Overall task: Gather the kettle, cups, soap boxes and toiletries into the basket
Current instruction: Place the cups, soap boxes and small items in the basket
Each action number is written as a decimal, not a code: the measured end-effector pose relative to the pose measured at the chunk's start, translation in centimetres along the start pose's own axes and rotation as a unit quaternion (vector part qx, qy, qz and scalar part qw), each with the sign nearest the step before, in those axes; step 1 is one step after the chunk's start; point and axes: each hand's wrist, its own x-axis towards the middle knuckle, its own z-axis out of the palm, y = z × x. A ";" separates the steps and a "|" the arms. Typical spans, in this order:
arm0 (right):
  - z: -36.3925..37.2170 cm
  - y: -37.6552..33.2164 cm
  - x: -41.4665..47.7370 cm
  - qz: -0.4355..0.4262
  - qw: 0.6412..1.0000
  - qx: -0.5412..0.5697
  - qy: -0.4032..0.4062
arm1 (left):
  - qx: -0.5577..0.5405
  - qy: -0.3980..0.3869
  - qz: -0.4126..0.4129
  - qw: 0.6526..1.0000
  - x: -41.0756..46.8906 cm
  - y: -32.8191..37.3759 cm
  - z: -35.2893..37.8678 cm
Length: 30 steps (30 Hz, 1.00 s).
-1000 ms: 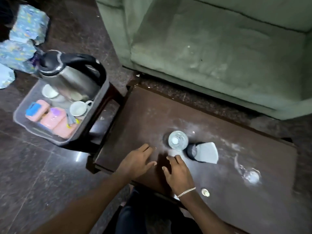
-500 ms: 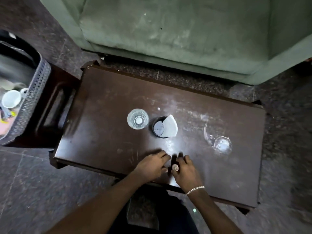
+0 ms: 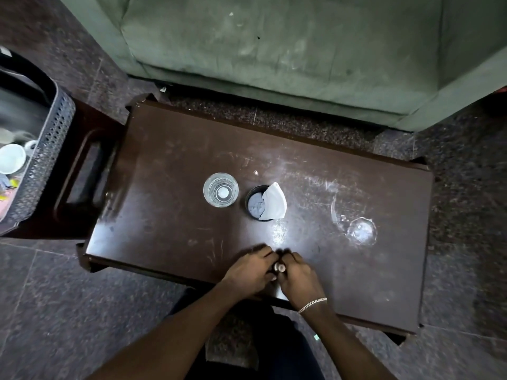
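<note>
Your left hand [image 3: 251, 270] and right hand [image 3: 297, 278] meet at the near edge of the dark brown table [image 3: 164, 187], fingers curled toward each other. Between them sits a small round-topped object [image 3: 280, 267], pale on top; both sets of fingertips close around it, though it is too small and too covered to tell what it is. A silver bracelet [image 3: 312, 305] circles your right wrist.

Farther up the tabletop, a clear drinking glass [image 3: 220, 193] stands upright. Just to its right stands a dark round container [image 3: 256, 203] with a white folded paper [image 3: 274, 201] tucked into it and leaning over its right rim. Well to the right, a second clear glass item [image 3: 360, 231] lies on the scratched surface; its outline is faint against the glare.

At the left edge of the view, the grey perforated basket [image 3: 44, 165] rests on a dark stool [image 3: 82, 171] that stands beside the table's left end. Inside the basket you can see a white cup [image 3: 12, 158] and, behind it, the blurred body of the kettle [image 3: 19, 111]; the lower contents are cut off by the frame.

A green sofa [image 3: 274, 45] stands beyond the far edge of the table, on a dark speckled floor [image 3: 55, 311].
</note>
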 end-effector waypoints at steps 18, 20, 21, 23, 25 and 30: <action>-2.2 -18.9 4.0 -0.089 0.988 0.126 0.000 | -0.042 0.176 -0.022 0.983 -11.0 -8.4 -14.4; -2.5 -22.2 4.8 -0.118 0.984 0.132 0.000 | -0.043 0.209 -0.039 0.976 -13.0 -9.7 -16.8; -2.6 -23.7 5.2 -0.132 0.982 0.134 0.001 | -0.040 0.225 -0.045 0.973 -13.8 -10.1 -17.9; -2.8 -26.9 6.0 -0.155 0.979 0.131 0.003 | -0.045 0.260 -0.052 0.963 -15.5 -11.1 -20.2; -2.8 -30.4 6.8 -0.180 0.976 0.123 -0.002 | -0.040 0.289 -0.060 0.955 -17.6 -12.6 -22.7; -2.0 -39.7 9.0 -0.255 0.959 0.120 -0.011 | -0.025 0.335 -0.115 0.935 -22.9 -17.1 -28.1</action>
